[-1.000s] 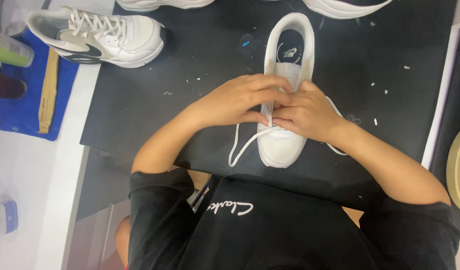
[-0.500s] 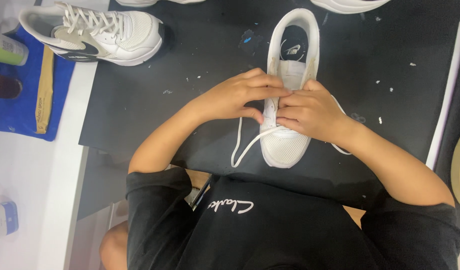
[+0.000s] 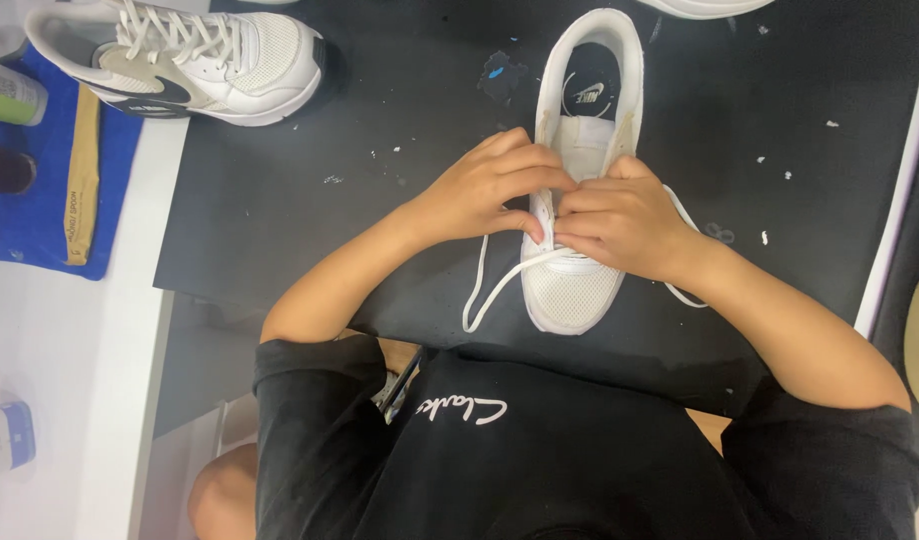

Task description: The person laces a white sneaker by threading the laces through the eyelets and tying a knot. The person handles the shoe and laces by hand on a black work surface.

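Lacing step in hand, I judge: my left hand (image 3: 485,195) and right hand (image 3: 620,220) meet over middle of white mesh-toed sneaker (image 3: 580,180), toe toward me, on black mat (image 3: 380,200) on counter. Both hands nearly closed, fingertips pinching thin white lace (image 3: 490,290); loose ends trail off both sides. Next move needs lace end fed cleanly through eyelet, even tension.

Far left: second white laced sneaker (image 3: 190,60). Blue cloth (image 3: 30,210) carries long tan paper packet (image 3: 80,175), green cylindrical bottle (image 3: 10,92). Small white-blue box (image 3: 5,440) lower left.

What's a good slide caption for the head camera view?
Both hands, left hand and right hand, thread a white lace on a white sneaker.
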